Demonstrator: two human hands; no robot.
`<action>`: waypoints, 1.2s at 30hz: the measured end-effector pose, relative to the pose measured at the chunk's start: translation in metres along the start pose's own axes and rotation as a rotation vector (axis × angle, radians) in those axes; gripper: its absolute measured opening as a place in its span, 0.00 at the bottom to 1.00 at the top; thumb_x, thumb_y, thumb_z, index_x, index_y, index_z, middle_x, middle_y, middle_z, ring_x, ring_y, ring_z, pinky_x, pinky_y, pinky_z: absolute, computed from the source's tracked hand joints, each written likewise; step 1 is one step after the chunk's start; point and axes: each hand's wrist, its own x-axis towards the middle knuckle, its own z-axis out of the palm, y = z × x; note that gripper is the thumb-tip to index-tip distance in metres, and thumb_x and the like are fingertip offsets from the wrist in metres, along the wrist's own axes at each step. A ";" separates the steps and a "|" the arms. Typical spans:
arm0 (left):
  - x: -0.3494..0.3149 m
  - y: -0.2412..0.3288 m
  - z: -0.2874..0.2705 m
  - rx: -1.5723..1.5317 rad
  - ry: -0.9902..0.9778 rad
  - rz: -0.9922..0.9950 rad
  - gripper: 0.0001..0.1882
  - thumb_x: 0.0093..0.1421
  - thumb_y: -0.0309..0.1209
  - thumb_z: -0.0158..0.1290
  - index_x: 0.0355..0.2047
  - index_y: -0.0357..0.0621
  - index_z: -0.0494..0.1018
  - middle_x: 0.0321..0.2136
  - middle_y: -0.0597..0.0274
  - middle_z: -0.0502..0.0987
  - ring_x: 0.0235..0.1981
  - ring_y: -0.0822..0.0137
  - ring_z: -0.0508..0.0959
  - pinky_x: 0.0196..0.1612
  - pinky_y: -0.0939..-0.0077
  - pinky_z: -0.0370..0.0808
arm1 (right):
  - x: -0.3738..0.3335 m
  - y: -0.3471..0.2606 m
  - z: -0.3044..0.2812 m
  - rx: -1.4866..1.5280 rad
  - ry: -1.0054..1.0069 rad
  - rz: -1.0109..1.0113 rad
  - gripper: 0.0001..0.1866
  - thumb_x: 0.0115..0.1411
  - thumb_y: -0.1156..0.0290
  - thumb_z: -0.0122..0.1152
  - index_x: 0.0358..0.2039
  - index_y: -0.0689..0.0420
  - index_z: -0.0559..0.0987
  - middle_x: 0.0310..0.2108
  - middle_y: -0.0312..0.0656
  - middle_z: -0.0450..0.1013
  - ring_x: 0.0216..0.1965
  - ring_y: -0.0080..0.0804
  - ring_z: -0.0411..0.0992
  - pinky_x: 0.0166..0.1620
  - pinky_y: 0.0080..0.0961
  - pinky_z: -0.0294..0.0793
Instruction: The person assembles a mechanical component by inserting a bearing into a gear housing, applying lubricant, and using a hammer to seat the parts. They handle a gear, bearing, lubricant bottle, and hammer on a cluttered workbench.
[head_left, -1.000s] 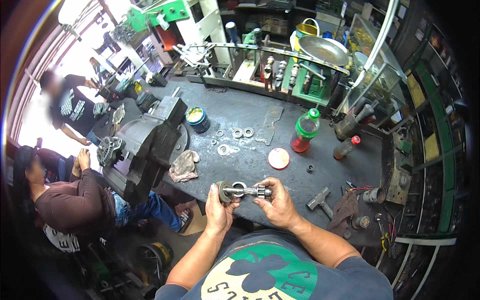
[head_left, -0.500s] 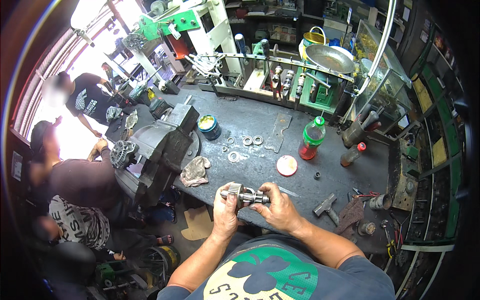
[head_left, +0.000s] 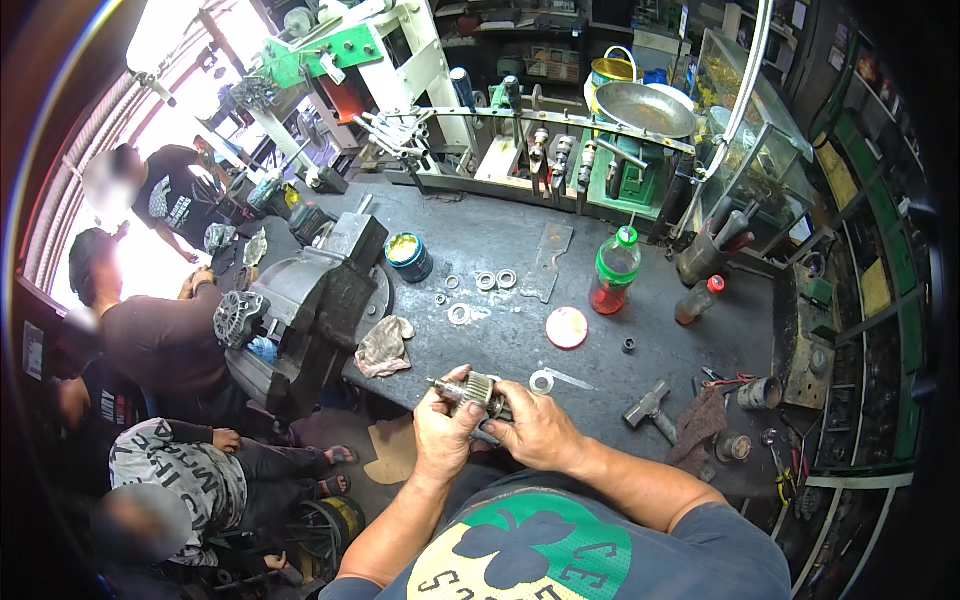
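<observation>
In front of me, over the near edge of the bench, I hold a geared metal shaft (head_left: 480,388) roughly level. My left hand (head_left: 444,435) is closed around its toothed gear end, thumb on top. My right hand (head_left: 543,430) grips the other end, and its fingers hide much of that part. Just beyond my right fingers a flat metal ring (head_left: 541,381) lies on the bench beside a thin strip (head_left: 572,380). Farther off are several bearing rings (head_left: 486,281), a flat metal plate (head_left: 549,262) and a round lid (head_left: 567,327).
Left on the bench stand a large vise (head_left: 310,290), a crumpled rag (head_left: 384,346) and an open grease tub (head_left: 408,257). To the right are a green-red bottle (head_left: 614,272), a smaller bottle (head_left: 699,300), a hammer (head_left: 651,412) and a brown cloth (head_left: 700,430). People (head_left: 165,330) are beyond the vise.
My right hand has shifted left along the shaft, now covering more of it. The shaft has tilted slightly. The flat ring beyond my right hand now shows. A seated person at left has moved.
</observation>
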 end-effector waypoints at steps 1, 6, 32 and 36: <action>0.002 0.004 -0.001 -0.038 0.001 -0.011 0.49 0.60 0.48 0.79 0.70 0.27 0.69 0.55 0.55 0.84 0.54 0.66 0.84 0.64 0.68 0.78 | -0.002 0.005 -0.001 0.151 -0.070 0.096 0.30 0.70 0.60 0.74 0.62 0.63 0.71 0.40 0.55 0.82 0.41 0.61 0.84 0.44 0.49 0.83; 0.008 0.011 -0.009 0.051 -0.097 -0.003 0.49 0.59 0.48 0.79 0.70 0.31 0.71 0.56 0.53 0.84 0.56 0.65 0.83 0.61 0.68 0.80 | -0.007 0.005 -0.003 0.371 -0.129 0.229 0.29 0.75 0.55 0.69 0.62 0.63 0.71 0.34 0.51 0.83 0.34 0.52 0.85 0.41 0.46 0.83; -0.008 -0.005 0.018 -0.036 -0.042 0.115 0.48 0.63 0.49 0.76 0.71 0.29 0.69 0.55 0.52 0.85 0.49 0.68 0.86 0.49 0.75 0.86 | -0.009 0.005 -0.003 0.327 0.172 -0.130 0.25 0.71 0.64 0.73 0.60 0.56 0.70 0.43 0.47 0.77 0.38 0.43 0.80 0.41 0.38 0.82; -0.011 0.002 0.016 0.012 -0.052 0.115 0.51 0.63 0.53 0.75 0.72 0.27 0.68 0.55 0.50 0.85 0.47 0.66 0.86 0.45 0.74 0.89 | -0.002 -0.014 -0.025 1.396 -0.312 0.598 0.22 0.83 0.51 0.55 0.63 0.56 0.67 0.39 0.37 0.74 0.30 0.22 0.74 0.32 0.20 0.72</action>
